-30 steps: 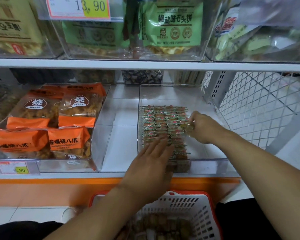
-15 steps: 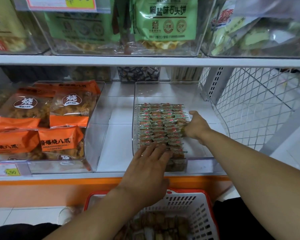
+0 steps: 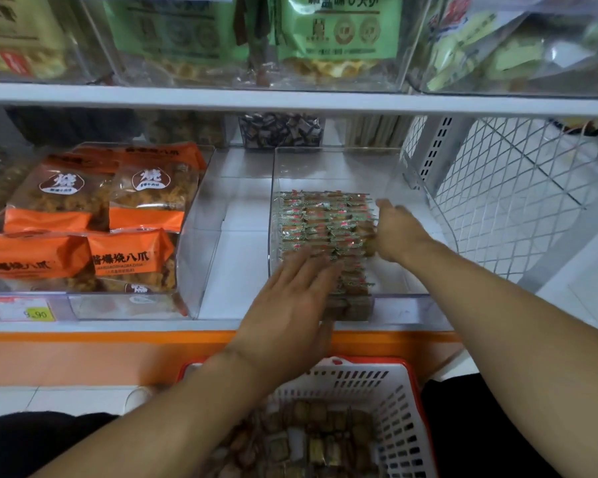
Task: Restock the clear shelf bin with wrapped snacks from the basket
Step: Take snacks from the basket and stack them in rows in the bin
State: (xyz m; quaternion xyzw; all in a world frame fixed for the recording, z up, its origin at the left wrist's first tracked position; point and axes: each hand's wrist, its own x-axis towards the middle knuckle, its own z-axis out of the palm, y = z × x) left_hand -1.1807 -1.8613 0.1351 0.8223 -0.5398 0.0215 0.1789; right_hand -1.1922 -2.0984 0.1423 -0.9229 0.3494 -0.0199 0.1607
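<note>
A clear shelf bin (image 3: 408,305) on the lower shelf holds neat rows of small wrapped snacks (image 3: 320,219) along its left side. My left hand (image 3: 290,305) lies flat with straight fingers on the near end of the rows. My right hand (image 3: 396,232) presses against the right side of the rows, fingers extended along them. Below, a white basket with a red rim (image 3: 399,408) holds several more wrapped snacks (image 3: 311,439).
A second clear bin (image 3: 201,236) at the left holds orange snack bags (image 3: 125,257). A white wire mesh panel (image 3: 504,201) closes the shelf's right end. An upper shelf (image 3: 290,100) with green bags overhangs the bin.
My right hand slid a little forward along the right side of the rows and straightened. The left hand stayed flat on the near snacks. The view tilted downward.
</note>
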